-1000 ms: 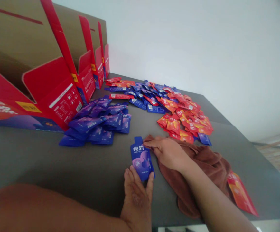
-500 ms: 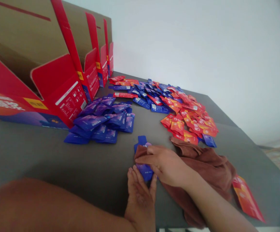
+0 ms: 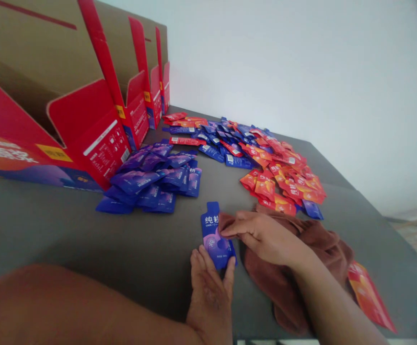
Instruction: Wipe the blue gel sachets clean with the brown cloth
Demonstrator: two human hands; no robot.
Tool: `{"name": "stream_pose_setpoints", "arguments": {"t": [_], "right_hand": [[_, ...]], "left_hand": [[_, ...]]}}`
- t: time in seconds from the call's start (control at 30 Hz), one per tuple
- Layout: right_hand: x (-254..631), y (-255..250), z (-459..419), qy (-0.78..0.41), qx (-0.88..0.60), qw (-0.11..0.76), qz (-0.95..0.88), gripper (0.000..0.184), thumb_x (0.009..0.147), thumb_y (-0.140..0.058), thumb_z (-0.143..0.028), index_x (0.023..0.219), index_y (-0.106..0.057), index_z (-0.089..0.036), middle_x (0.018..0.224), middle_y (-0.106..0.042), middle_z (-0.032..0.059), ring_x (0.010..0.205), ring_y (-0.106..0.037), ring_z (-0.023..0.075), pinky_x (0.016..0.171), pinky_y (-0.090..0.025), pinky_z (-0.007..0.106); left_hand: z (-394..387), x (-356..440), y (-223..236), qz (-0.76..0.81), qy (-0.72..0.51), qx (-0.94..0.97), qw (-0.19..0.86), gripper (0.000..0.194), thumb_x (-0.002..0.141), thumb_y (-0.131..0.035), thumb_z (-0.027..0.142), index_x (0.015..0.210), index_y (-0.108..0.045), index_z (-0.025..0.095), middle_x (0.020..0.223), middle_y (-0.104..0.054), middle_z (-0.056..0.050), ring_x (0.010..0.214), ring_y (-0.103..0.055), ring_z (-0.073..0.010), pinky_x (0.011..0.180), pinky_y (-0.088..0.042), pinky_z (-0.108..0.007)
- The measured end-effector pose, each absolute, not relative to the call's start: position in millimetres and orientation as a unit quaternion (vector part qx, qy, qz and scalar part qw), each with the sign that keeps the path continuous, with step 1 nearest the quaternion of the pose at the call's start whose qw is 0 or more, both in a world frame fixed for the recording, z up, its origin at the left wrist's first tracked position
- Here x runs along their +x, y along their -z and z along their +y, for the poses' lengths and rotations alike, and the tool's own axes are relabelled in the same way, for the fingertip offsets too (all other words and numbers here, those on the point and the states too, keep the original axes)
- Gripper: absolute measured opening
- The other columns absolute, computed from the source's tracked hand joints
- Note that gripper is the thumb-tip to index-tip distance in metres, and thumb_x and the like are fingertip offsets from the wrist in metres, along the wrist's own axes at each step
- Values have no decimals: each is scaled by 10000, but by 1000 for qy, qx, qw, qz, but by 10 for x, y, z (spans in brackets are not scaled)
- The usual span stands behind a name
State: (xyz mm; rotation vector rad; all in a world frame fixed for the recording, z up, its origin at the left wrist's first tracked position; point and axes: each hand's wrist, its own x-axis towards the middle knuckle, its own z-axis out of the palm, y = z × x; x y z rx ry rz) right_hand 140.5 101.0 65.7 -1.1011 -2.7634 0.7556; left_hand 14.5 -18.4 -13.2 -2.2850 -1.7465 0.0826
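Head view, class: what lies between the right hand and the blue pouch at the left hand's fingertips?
In the head view, a pinched fold of brown cloth lies between the right hand and the blue pouch.

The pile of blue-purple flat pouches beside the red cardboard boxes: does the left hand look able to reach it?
Probably yes: nothing stands between the left hand and the pile, though that hand now holds a flat blue pouch.

Left hand [image 3: 210,292] palm-down, pointing forward; right hand [image 3: 266,235] pinching.
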Motion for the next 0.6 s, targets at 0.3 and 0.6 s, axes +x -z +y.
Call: {"name": "stream_pose_setpoints", "arguments": {"t": [0.3, 0.6], "right_hand": [[1056, -581, 936, -155, -380, 15, -912, 311, 860, -447, -213, 1113, -603, -305, 968, -595, 44, 923, -524, 177, 819, -351, 295], [1317, -555, 1079, -156, -451, 34, -878, 374, 859, -395, -147, 1133, -598, -301, 1056, -601, 28, 928, -554, 162, 820, -388, 272]], "left_hand": [[-176, 200, 138, -606, -4, -786, 123, 342, 778, -512, 320, 1120, -535, 311, 1104, -635, -186, 1054, -555, -307, 946, -386, -528], [-171, 115, 18, -595, -12, -793, 133, 405, 807, -480, 262, 1202, -420, 328, 1122, -630, -173, 1061, -554, -283, 926, -413, -505]]}}
